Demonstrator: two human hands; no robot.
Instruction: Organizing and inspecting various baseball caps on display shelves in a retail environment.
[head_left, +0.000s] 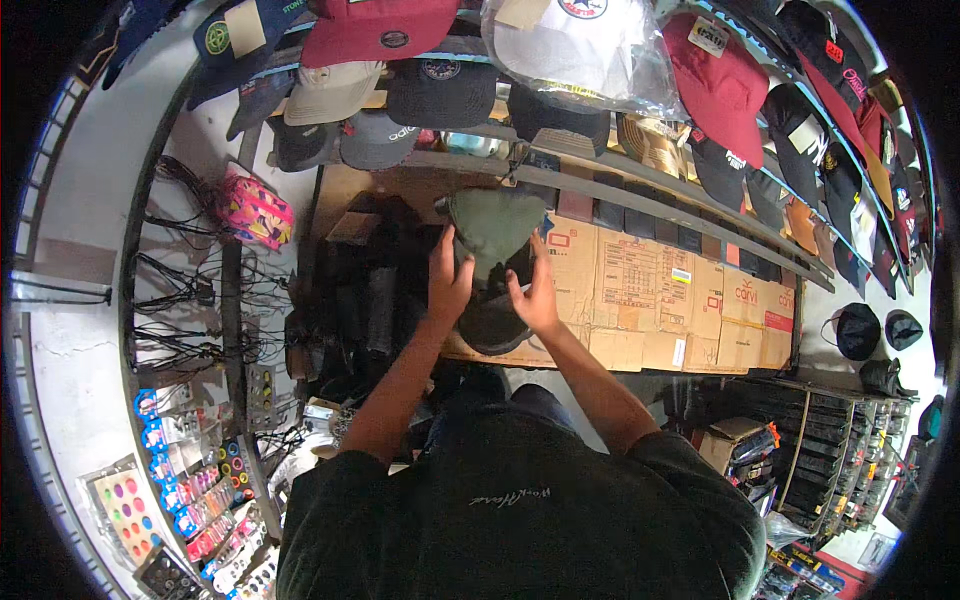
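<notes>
An olive-green cap (496, 217) is held up between my two hands, over the cardboard-covered surface. My left hand (451, 281) grips its left edge, fingers pointing away from me and thumb on the near side. The fingers of my right hand (535, 294) rest along the opposite edge, with the thumb raised toward the middle. Just below the green part, a dark rounded cap brim (493, 326) shows between my wrists. Shadow hides whether that brim belongs to the same cap or to another one under it.
Rows of caps, among them a plastic-wrapped white cap (581, 45), hang on racks ahead. Wallets (637, 221) line the back of the flattened cardboard (637, 300). Cables (180, 281) and a pink floral pouch (257, 208) hang at left. A display rack (847, 457) stands at right.
</notes>
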